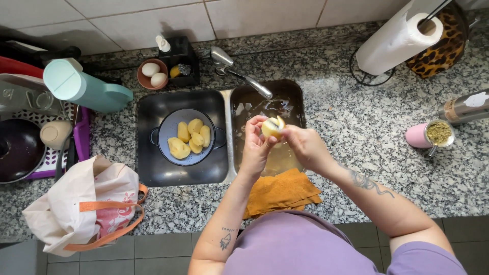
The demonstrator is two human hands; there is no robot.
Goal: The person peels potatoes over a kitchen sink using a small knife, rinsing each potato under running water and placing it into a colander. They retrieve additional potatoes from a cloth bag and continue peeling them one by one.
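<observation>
A speckled grey granite tabletop runs under a wall of pale square tiles, with a double steel sink sunk into it and a chrome faucet angled over the right basin. Both hands are raised above that right basin. The left hand cups a small, rounded, pale yellow potato, smooth and peeled on the side that shows, fingers curled narrowly around it from below. The right hand closes its grip on the same potato from the right; whether it also holds a tool cannot be told. The potato is too round and too covered to give its long axis.

In the left basin sits one round grey colander of perforated metal holding about five peeled potatoes, lumpy and glossy yellow. Behind the sink a brown bowl holds two white eggs. One folded orange cloth lies at the sink's front edge, and one roll of white paper towel stands on a wire holder to the right.
</observation>
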